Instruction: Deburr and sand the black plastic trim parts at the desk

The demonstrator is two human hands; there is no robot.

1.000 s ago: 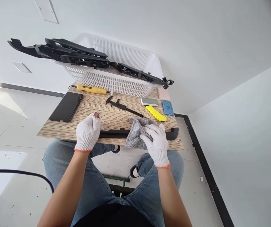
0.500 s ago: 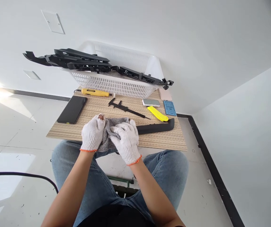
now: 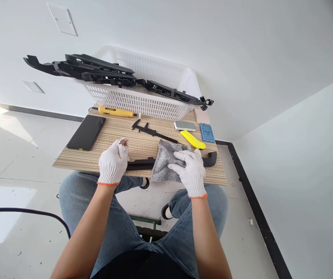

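Observation:
A long black plastic part (image 3: 140, 164) lies along the front edge of the striped wooden table (image 3: 76, 159). Its left end is gripped by my left hand (image 3: 113, 161), in a white knit glove with a hole at the thumb. Over the part's right half lies a grey cloth (image 3: 166, 162). My right hand (image 3: 190, 169), also gloved, is closed on the cloth and presses it on the part. The part's curved right end sticks out beyond the cloth.
Behind stands a white basket (image 3: 143, 101) with several black plastic parts (image 3: 96, 71) across it. A black phone (image 3: 86, 133), yellow tool (image 3: 115, 111), caliper (image 3: 151, 131), sharpening stone (image 3: 184, 126), yellow brush (image 3: 193, 140) and blue pad (image 3: 207, 133) lie around the table.
My right hand has slid right along the black part with the cloth, which is now spread flatter. More of the part beside my left hand is uncovered. The view has shifted slightly.

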